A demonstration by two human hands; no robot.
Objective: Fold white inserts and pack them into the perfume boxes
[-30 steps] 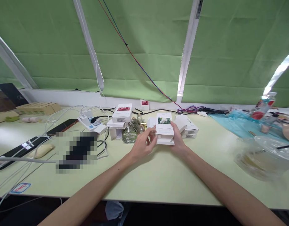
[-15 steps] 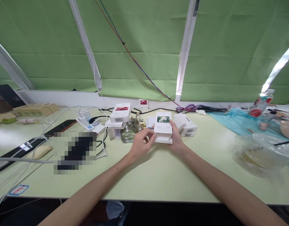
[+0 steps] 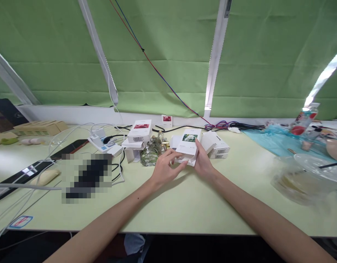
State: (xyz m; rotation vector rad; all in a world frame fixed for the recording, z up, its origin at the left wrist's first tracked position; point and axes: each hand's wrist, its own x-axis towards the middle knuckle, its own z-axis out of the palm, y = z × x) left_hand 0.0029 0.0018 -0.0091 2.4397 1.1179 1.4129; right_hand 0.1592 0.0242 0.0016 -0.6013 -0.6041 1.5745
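A small white carton with a white-flower picture is tilted in my right hand, whose thumb lies on its front face. The carton's near end is open, with a flap sticking out. My left hand is at that end, thumb and fingers apart around the flap. Whether its fingertips touch the cardboard I cannot tell. Just left of the hands stand several glass bottles with gold-coloured parts. A carton with a red-flower picture lies on other white cartons. More white cartons are to the right.
A power strip and tangled white cables are at the left, near a beige computer mouse. A clear plastic container and a blue sheet are at the right. Green blinds hang behind the table.
The carton has tilted, its lower end swinging left. My left hand's pinch has opened, and its thumb and fingers are now spread at the flap. The right hand still holds the carton.
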